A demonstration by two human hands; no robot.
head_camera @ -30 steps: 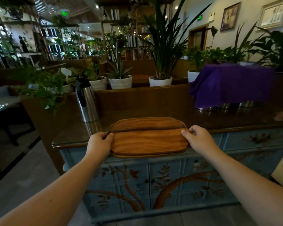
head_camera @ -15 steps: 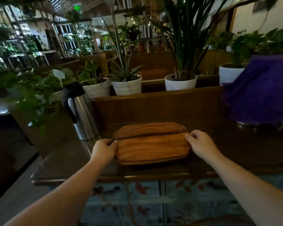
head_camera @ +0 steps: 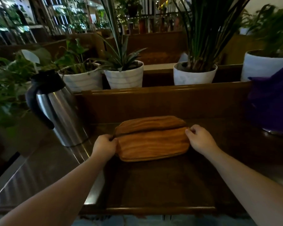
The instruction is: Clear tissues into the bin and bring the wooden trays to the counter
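Note:
Two stacked wooden trays (head_camera: 151, 141), oblong and orange-brown, sit low over the dark counter top (head_camera: 162, 181), the upper one shifted slightly toward the back. My left hand (head_camera: 104, 146) grips their left end and my right hand (head_camera: 198, 138) grips their right end. Whether the trays rest on the counter or hover just above it cannot be told. No tissues or bin are in view.
A steel thermos jug (head_camera: 55, 108) with a black handle stands left of the trays. A purple cloth (head_camera: 273, 105) covers items at the right. A raised wooden back rail (head_camera: 162, 93) carries several white plant pots (head_camera: 124, 75).
I have stepped closer and the trays have moved from the counter's front edge further in over its top. Both hands keep their grip on the tray ends.

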